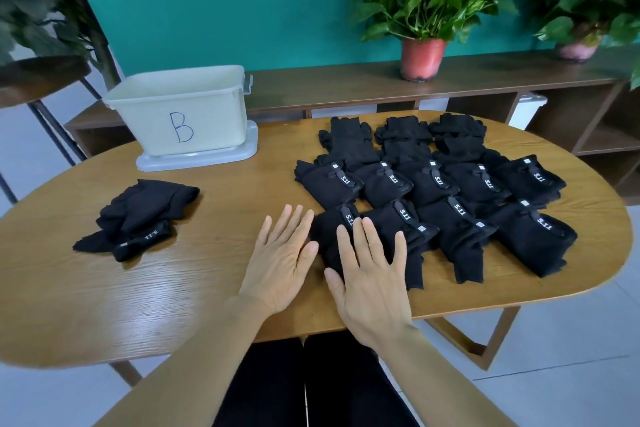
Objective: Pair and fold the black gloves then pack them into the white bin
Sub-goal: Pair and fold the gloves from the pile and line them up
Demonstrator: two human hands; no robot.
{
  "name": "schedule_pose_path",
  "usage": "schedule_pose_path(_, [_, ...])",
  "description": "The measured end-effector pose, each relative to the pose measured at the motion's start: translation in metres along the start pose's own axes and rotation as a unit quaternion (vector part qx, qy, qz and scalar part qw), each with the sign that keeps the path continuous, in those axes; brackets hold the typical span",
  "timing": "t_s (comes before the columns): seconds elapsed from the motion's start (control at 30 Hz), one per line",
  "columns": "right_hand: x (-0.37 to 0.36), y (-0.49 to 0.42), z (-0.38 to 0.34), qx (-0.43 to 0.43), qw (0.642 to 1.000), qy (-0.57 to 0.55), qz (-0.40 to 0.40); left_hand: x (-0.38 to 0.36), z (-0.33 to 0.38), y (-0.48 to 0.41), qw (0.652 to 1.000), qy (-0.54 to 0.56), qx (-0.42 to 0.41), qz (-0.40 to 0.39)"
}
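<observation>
- Centrally, over the near edge of an oval wooden table (207, 270): two bare forearms (214, 340) reaching forward, both palms down.
- Left hand (282, 263) open and flat on the bare wood, fingers straight and close together, thumb tip just beside the nearest black glove (327, 236), gripping nothing.
- Right hand (372, 274) open as well, fingers straight and slightly spread, lying on top of that same glove, not curled round it.
- Across the right half of the table, black gloves (450, 184) laid out in overlapping rows, many showing a strap printed "5.11" in white.
- On the left half, well apart from the rows, a small heap of folded black gloves (138, 218), touched by neither hand.
- At the back left of the table, the white bin (180, 114), a blue handwritten "B" on its front, standing on a pale lid (197, 159); inside of the bin hidden from this angle.
- Behind the table, a low wooden shelf (346, 83) against a teal wall (225, 3), carrying two potted plants (423, 57) with broad green leaves.
</observation>
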State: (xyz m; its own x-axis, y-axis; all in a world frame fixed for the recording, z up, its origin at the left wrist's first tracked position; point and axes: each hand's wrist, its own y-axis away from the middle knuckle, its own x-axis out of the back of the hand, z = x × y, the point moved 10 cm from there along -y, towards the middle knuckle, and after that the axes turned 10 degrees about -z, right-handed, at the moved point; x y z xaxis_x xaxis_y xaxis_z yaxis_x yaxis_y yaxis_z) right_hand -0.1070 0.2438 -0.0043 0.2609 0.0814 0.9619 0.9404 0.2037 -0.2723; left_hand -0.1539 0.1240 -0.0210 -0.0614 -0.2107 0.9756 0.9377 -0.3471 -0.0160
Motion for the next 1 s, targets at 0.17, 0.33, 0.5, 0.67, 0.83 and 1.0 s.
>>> schedule_pose_path(0.17, [0.014, 0.000, -0.010, 0.017, 1.000, 0.002, 0.021, 0.015, -0.024, 0.027, 0.999, 0.019, 0.027, 0.032])
schedule_pose_path(0.33, [0.029, -0.007, -0.042, 0.050, 0.998, 0.007, 0.024, 0.038, -0.046, 0.050, 0.997, 0.012, 0.049, 0.053])
schedule_pose_path(0.5, [0.025, -0.024, -0.077, 0.075, 0.997, 0.003, 0.003, 0.052, -0.079, 0.073, 0.995, 0.001, 0.082, 0.058])
schedule_pose_path(0.67, [0.015, -0.047, -0.116, 0.105, 0.994, 0.008, 0.010, 0.063, -0.123, 0.093, 0.991, 0.004, 0.112, 0.073])
schedule_pose_path(0.83, [0.004, -0.081, -0.159, 0.153, 0.988, 0.003, 0.028, 0.073, -0.171, 0.098, 0.986, 0.001, 0.141, 0.084])
schedule_pose_path(1.0, [-0.010, -0.127, -0.197, 0.185, 0.982, 0.001, 0.029, 0.083, -0.212, 0.078, 0.984, -0.006, 0.135, 0.119])
